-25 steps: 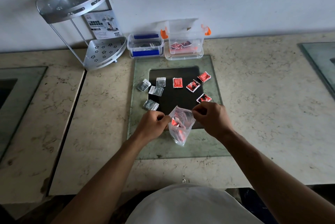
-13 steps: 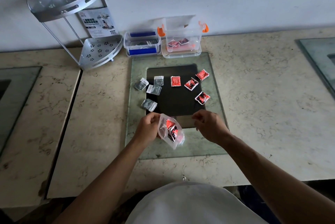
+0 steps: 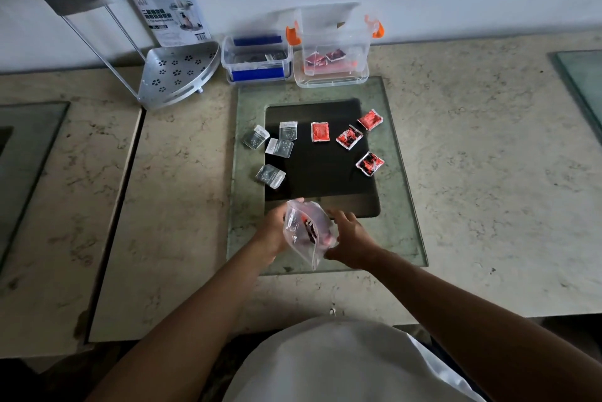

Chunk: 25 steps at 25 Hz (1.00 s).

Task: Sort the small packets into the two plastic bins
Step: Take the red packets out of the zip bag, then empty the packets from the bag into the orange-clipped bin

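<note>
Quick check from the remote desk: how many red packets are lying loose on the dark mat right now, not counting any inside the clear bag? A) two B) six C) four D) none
C: four red packets lie on the right side of the dark mat, at and; further red ones sit inside the clear bag held by the left hand.

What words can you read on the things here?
None can be read.
Rack's card: print and a barcode, too blurred.
Grey packets: small print, too small.
Red packets: dark marks, unreadable.
Bag held by left hand: dark marks, blurred.
</note>
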Tool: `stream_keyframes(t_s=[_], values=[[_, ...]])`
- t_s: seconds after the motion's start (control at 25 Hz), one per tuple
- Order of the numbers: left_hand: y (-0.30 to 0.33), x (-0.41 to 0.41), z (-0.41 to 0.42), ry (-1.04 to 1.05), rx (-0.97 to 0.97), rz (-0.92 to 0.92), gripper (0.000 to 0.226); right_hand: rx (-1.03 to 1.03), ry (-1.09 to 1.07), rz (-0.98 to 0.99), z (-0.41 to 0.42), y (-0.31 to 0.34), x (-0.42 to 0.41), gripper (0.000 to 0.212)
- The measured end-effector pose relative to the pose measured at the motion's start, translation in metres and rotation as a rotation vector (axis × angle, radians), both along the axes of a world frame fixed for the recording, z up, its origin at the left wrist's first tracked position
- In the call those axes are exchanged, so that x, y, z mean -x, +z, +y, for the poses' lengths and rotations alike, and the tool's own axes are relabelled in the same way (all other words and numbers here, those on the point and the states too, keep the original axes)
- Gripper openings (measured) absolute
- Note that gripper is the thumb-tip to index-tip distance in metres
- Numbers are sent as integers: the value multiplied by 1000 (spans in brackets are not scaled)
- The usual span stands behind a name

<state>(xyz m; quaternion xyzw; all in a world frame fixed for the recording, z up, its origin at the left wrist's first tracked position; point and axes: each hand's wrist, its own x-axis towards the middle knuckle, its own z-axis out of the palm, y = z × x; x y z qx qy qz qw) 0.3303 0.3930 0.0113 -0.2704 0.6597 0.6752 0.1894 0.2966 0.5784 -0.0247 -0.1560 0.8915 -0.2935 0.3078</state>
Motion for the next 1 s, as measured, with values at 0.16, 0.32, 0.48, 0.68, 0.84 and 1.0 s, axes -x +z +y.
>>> stream_keyframes(t_s=[0.16, 0.32, 0.48, 0.68, 0.84, 1.0], values=[[-1, 14, 9, -54, 94, -16, 26, 16, -64, -8, 0, -12, 6, 95], [-10, 28, 6, -184, 130, 72, 17, 158, -141, -41, 7, -16, 18, 71], [-23, 42, -7, -207, 140, 85, 40, 225, -251, -116, 7, -10, 33, 48], [-30, 67, -17, -75, -39, 13, 53, 447, -482, -308, 2, 3, 72, 21], [-35, 100, -22, 122, -202, 85, 38, 611, -563, -333, -16, 20, 112, 13], [-21, 149, -27, 247, -244, 165, 50, 663, -567, -342, -34, 34, 164, 23]])
